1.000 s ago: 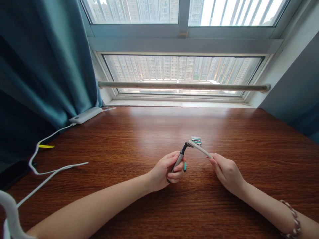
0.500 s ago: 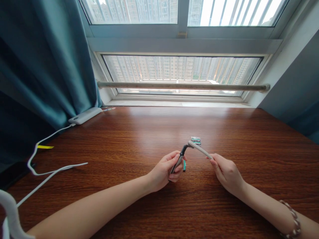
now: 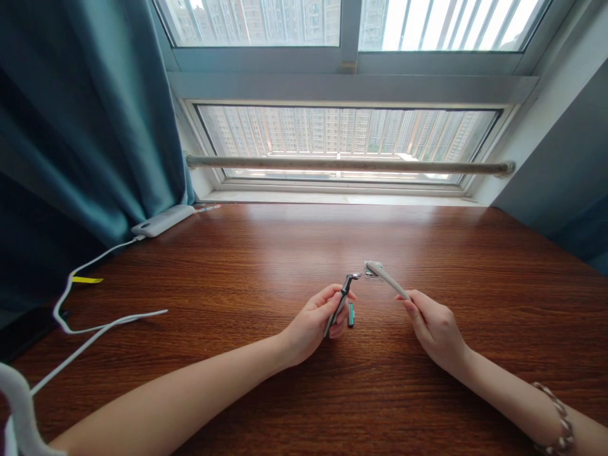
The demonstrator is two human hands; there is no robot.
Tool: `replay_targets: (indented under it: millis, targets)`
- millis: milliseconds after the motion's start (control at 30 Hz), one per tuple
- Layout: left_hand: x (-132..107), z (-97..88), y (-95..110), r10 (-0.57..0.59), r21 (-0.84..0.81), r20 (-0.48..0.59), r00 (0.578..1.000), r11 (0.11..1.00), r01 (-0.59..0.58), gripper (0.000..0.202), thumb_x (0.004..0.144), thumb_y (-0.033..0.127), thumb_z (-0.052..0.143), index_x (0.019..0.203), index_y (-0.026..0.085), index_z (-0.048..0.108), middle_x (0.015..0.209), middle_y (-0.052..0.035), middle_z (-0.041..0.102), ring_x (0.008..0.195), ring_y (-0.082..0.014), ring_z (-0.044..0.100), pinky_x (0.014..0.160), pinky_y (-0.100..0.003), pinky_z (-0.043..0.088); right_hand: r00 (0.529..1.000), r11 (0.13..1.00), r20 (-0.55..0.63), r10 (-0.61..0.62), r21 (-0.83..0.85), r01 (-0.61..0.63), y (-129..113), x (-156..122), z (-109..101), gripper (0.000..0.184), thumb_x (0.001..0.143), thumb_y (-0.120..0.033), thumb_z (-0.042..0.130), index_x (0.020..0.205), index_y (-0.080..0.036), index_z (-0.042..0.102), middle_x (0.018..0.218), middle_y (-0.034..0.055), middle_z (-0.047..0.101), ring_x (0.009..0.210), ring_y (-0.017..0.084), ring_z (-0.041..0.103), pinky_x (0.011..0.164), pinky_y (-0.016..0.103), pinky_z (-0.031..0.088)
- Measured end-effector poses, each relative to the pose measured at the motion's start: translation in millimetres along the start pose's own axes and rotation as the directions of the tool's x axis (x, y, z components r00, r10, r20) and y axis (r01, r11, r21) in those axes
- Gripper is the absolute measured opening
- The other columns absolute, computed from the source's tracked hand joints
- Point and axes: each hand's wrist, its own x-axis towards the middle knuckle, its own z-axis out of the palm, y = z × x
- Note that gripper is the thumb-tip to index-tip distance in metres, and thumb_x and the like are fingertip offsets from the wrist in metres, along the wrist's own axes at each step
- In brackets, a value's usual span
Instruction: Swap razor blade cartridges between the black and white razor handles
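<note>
My left hand (image 3: 319, 326) is closed around the handle of a black and grey razor (image 3: 338, 310), its head tilted up and to the right. In my right hand (image 3: 434, 326) is a pale, slim toothbrush (image 3: 392, 284), pinched near its lower end; its bristles are hidden. The brush head stands a short way right of the razor head, apart from it. Behind the brush head, a clear pack with razor cartridges (image 3: 374, 273) lies on the table, partly covered. A single green and black cartridge (image 3: 351, 315) lies just right of my left fingers.
The brown wooden table (image 3: 266, 240) reaches to the window. A white power bank or similar device (image 3: 164, 220) with a white cable (image 3: 59, 304) lies at the left by the blue curtain (image 3: 142, 126). Near it is a yellow strip (image 3: 87, 280). A white curved tube (image 3: 21, 405) stands lower left.
The toothbrush head has come off the razor head and shifted right and slightly up, now in front of the cartridge pack. My left hand with the razor has barely moved.
</note>
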Motion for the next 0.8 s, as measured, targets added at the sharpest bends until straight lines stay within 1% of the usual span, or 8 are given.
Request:
replay_targets:
  millis: [133,267,400,500,567,633,733,800]
  targets:
    - [0.1,-0.6,-1.2,0.012,0.017,0.004,1.000,1.000,-0.012,0.021,0.086,0.033,0.038,0.092,0.017,0.051,0.059,0.0037,0.034,0.047,-0.0053,0.030,0.046,-0.021,0.018,0.998,0.999,0.044,-0.050,-0.014,0.051,-2.0,0.6,-0.5,0.017,0.089,-0.024,0.033,0.087,-0.018,0.049,0.068,0.0016,0.050,0.058,0.013,0.049,0.056,0.025,0.037]
    - [0.1,-0.3,-1.3,0.008,0.012,0.000,1.000,1.000,-0.008,0.022,0.086,0.035,0.039,0.091,0.017,0.051,0.058,0.0037,0.034,0.047,-0.0054,0.030,0.046,-0.021,0.018,1.000,1.000,-0.003,0.002,-0.015,-0.002,-2.7,1.3,-0.7,0.017,0.088,-0.025,0.034,0.081,-0.018,0.048,0.069,0.0018,0.050,0.059,0.013,0.049,0.056,0.024,0.037]
    - [0.3,1.2,-1.0,0.001,-0.006,0.001,1.000,1.000,-0.001,0.023,0.085,0.036,0.040,0.090,0.017,0.052,0.058,0.0039,0.035,0.046,-0.0049,0.031,0.045,-0.021,0.019,0.999,0.999,0.038,-0.037,-0.005,0.037,-1.7,1.0,-0.9,0.017,0.089,-0.025,0.033,0.083,-0.018,0.048,0.068,0.0014,0.049,0.058,0.013,0.048,0.056,0.024,0.036]
    - [0.5,1.5,-0.3,-0.014,-0.044,0.009,1.000,0.999,0.014,0.022,0.086,0.035,0.039,0.090,0.017,0.051,0.058,0.0040,0.035,0.045,-0.0046,0.031,0.044,-0.020,0.020,0.999,1.000,0.031,-0.009,0.007,0.009,-0.5,0.7,-0.6,0.016,0.088,-0.024,0.035,0.083,-0.018,0.049,0.068,0.0012,0.048,0.059,0.013,0.047,0.056,0.024,0.035]
    - [0.6,0.7,0.7,-0.038,-0.089,0.029,0.999,0.995,0.040,0.021,0.086,0.033,0.038,0.090,0.017,0.051,0.056,0.0044,0.034,0.043,-0.0043,0.030,0.042,-0.019,0.019,1.000,0.999,-0.001,0.015,0.039,-0.015,0.0,0.6,-0.2,0.015,0.088,-0.023,0.036,0.081,-0.018,0.048,0.071,0.0017,0.050,0.061,0.013,0.048,0.058,0.024,0.036]
    - [0.8,-0.8,2.2,-0.075,-0.134,0.063,0.995,0.987,0.083,0.019,0.086,0.030,0.038,0.089,0.017,0.051,0.052,0.0054,0.032,0.039,-0.0037,0.026,0.038,-0.017,0.017,1.000,0.998,-0.028,0.011,0.068,-0.009,0.0,0.7,-0.2,0.013,0.088,-0.022,0.037,0.082,-0.018,0.048,0.072,0.0018,0.050,0.062,0.013,0.048,0.059,0.024,0.036]
    - [1.0,-3.1,5.0,-0.146,-0.187,0.104,0.984,0.969,0.164,0.016,0.085,0.027,0.039,0.088,0.016,0.051,0.047,0.0071,0.028,0.035,-0.0026,0.017,0.033,-0.015,0.011,0.998,0.996,-0.048,-0.029,0.078,0.033,-0.6,1.0,-0.8,0.011,0.087,-0.020,0.038,0.089,-0.018,0.048,0.071,0.0010,0.046,0.061,0.012,0.046,0.058,0.023,0.035]
    - [1.0,-4.3,6.9,-0.182,-0.224,0.110,0.977,0.953,0.203,0.016,0.085,0.026,0.040,0.088,0.016,0.051,0.047,0.0075,0.029,0.034,-0.0016,0.013,0.031,-0.013,0.009,0.998,0.997,-0.037,-0.059,0.057,0.061,-1.0,1.4,-1.4,0.012,0.087,-0.018,0.038,0.092,-0.017,0.048,0.070,0.0007,0.045,0.060,0.012,0.044,0.057,0.023,0.035]
